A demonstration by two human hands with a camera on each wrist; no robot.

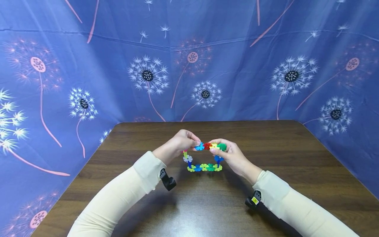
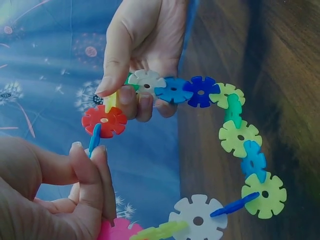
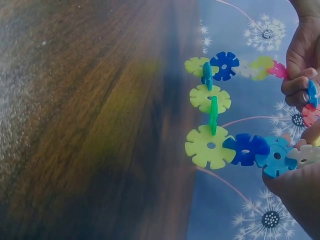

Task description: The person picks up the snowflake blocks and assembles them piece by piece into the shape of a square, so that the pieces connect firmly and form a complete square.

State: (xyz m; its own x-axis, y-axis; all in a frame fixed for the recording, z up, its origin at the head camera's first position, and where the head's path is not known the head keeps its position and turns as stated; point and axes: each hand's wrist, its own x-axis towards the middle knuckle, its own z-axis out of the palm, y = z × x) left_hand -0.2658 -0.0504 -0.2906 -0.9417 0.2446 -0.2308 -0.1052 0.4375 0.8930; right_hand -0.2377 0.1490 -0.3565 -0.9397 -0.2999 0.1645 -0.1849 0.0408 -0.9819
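Note:
A chain of notched plastic snowflake discs hangs as a loop between both hands, above the table. My left hand (image 1: 184, 142) pinches a blue disc (image 1: 200, 146) at the loop's upper left. Beside it a red disc (image 2: 104, 121) joins a yellow disc (image 1: 214, 146), which my right hand (image 1: 234, 158) holds between thumb and fingers. A green disc (image 1: 222, 146) sits by the right fingers. Lower in the loop run a white disc (image 2: 198, 218), a yellow-green disc (image 2: 264, 195) and several blue and green ones. A pink disc (image 2: 120, 230) shows under the left fingers.
A brown wooden table (image 1: 189, 204) lies beneath the hands. Behind it hangs a blue dandelion-print cloth (image 1: 237, 65). Black wrist-worn cameras sit on the left wrist (image 1: 167, 179) and the right wrist (image 1: 253, 199).

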